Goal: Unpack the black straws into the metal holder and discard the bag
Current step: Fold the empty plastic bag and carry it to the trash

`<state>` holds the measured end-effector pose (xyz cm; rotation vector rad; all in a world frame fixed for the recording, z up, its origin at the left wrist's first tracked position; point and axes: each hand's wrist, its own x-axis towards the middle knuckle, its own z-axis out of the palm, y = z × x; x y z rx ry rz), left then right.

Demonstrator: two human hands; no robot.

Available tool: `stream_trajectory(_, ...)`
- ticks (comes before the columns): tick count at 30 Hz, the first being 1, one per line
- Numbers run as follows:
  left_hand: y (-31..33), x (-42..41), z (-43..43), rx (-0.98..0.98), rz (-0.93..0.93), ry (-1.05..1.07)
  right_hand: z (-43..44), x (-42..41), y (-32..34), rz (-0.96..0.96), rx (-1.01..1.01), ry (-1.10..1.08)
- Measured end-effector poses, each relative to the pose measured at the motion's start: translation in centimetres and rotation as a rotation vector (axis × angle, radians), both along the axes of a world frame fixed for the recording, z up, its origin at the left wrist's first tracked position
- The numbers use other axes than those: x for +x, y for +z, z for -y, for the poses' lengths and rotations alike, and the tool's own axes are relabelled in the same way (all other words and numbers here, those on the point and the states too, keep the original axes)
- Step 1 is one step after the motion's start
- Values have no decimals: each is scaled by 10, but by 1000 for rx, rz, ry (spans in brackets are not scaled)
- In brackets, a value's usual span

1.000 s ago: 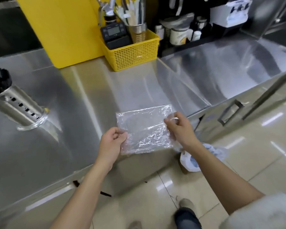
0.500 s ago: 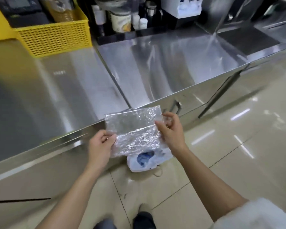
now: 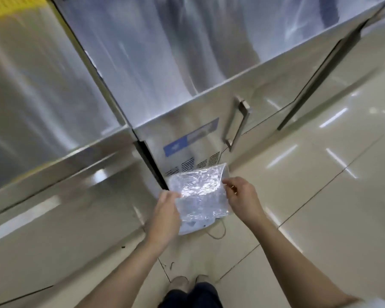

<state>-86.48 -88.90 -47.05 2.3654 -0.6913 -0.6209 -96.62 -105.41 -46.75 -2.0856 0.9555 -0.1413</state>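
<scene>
An empty, crinkled clear plastic bag (image 3: 199, 193) is stretched flat between my two hands, low in front of the steel cabinet. My left hand (image 3: 166, 211) pinches its left edge. My right hand (image 3: 242, 195) grips its right edge, where the top corner curls over. Directly under the bag, a white plastic trash bag (image 3: 192, 227) lies on the floor, mostly hidden by the clear bag. The metal holder and the black straws are out of view.
The steel counter (image 3: 142, 63) runs across the top, its front edge just beyond my hands. A cabinet door handle (image 3: 237, 123) and vent slots (image 3: 191, 164) face me. A yellow basket corner (image 3: 0, 5) shows top left. Glossy floor tiles (image 3: 320, 185) spread right; my shoes (image 3: 187, 283) are below.
My view has swung down and right, away from the countertop. Both hands have carried the clear bag off the counter edge and down, over the white bag on the floor.
</scene>
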Motion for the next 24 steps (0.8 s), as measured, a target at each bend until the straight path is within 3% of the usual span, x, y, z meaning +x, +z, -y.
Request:
stream_trajectory(5,-142,-5,25,341,141,-313,-2,15,-144,-231,-52,146)
stream_trajectory(9,-241,2,37,494,242,-538,-5,28,-253,-396,-231,364)
stream_trajectory(11,-279,8,46,529,267,-577,-3,38,-292,-473,-278,460)
stream_trajectory(14,-329,18,61,752,264,-668,4,49,-338,-649,-357,575)
stream_trajectory(16,-349,22,76,881,281,-750,5,55,-360,-727,-393,625)
stream_trajectory(19,-350,21,88,990,153,-848,3,61,-371,-871,-385,712)
stream_trajectory(24,-284,25,74,732,68,-743,5,63,-301,-795,-490,698)
